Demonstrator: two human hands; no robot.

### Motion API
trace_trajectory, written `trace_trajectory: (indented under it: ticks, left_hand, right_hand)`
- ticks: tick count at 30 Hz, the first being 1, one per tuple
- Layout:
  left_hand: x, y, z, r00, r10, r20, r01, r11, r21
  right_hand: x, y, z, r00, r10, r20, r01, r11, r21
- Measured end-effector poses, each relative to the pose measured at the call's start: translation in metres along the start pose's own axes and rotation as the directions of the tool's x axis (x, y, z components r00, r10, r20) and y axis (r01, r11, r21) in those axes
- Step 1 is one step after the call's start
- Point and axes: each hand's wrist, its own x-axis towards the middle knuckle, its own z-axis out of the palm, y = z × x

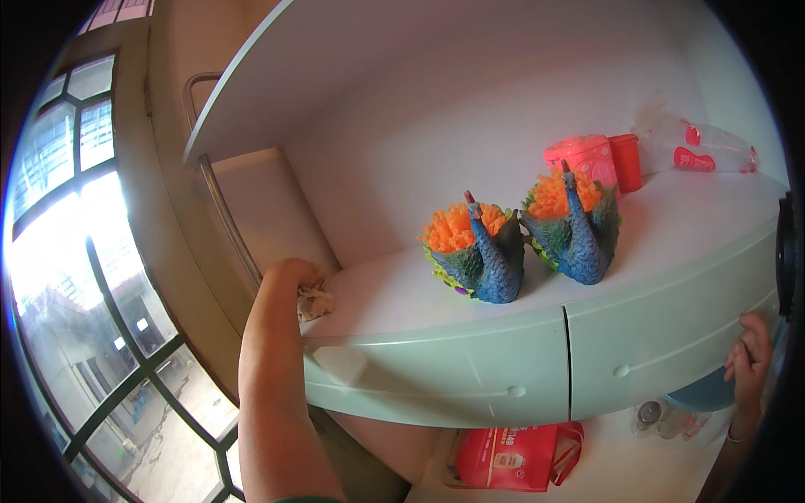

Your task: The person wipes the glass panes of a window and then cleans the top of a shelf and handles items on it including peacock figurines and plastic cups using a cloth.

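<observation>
At the left end of the white shelf, my left hand is pressed on a crumpled beige cloth, its fingers partly hidden by the hand and wrist. My right hand hangs at the far right before the pale green drawer front. Its fingers are loosely bent, with nothing visible in them. Two blue peacock figurines stand upright on the shelf, the left one and the right one. Each has orange flower-like pieces behind its neck.
Behind the right figurine stand a pink container and a red cup. A clear plastic bag with red print lies farther right. An upper shelf overhangs the left side, with a metal rail. Below are a red bag and clear containers.
</observation>
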Motion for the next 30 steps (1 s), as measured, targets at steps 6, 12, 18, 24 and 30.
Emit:
trace_trajectory:
  ticks: [6, 12, 18, 24, 30]
  left_hand:
    - [-0.016, 0.046, -0.005, 0.979, 0.182, -0.096, -0.192, 0.975, -0.11]
    - [-0.012, 0.094, -0.017, 0.874, 0.447, -0.191, -0.469, 0.878, -0.092]
    - [-0.06, 0.139, -0.029, 0.668, 0.685, -0.29, -0.742, 0.644, -0.189]
    - [-0.098, 0.126, -0.03, 0.675, 0.671, -0.306, -0.736, 0.643, -0.213]
    - [-0.115, 0.092, -0.021, 0.623, 0.716, -0.316, -0.782, 0.576, -0.238]
  right_hand:
    - [-0.003, 0.003, 0.0, 1.0, -0.01, -0.011, 0.01, 1.0, -0.014]
    - [0.0, -0.001, 0.0, 0.998, -0.066, -0.015, 0.065, 0.997, -0.046]
    - [0.003, -0.01, 0.005, 1.0, 0.0, -0.024, 0.001, 0.999, 0.04]
    - [0.01, -0.024, 0.011, 0.996, 0.084, -0.025, -0.081, 0.992, 0.099]
    - [0.018, -0.039, 0.016, 0.991, 0.135, 0.01, -0.135, 0.971, 0.199]
